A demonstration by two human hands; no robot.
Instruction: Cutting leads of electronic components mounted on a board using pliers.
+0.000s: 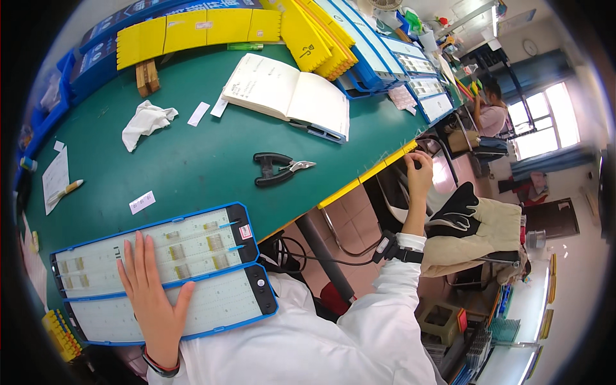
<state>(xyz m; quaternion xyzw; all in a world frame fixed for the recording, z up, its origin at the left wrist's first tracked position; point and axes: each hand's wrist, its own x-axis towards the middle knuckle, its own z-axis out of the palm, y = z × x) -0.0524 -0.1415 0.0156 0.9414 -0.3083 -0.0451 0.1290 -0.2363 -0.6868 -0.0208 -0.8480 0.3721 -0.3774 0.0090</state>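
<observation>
My left hand [151, 289] lies flat, fingers spread, across an open blue-framed folding case [212, 311] at the table's near left. Its far panel holds small bundles of thin yellowish strands [176, 251] in rows, and two light-blue slim pieces stick out near its right end. Out to the right, my right hand [419, 174] has thumb and fingertips pinched together, just beyond the right end of a yellow strip [372, 172] along the table edge. Fine threads rise from that strip. Whatever the fingertips hold, if anything, is too small to make out.
Black-handled nippers [279, 169] lie mid-table, an open notebook [289, 93] behind them. A crumpled white cloth [147, 123], a pen [67, 190] and paper slips lie leftward. Yellow boards [199, 32] and blue cases [359, 48] line the back. Another person [491, 109] sits far right.
</observation>
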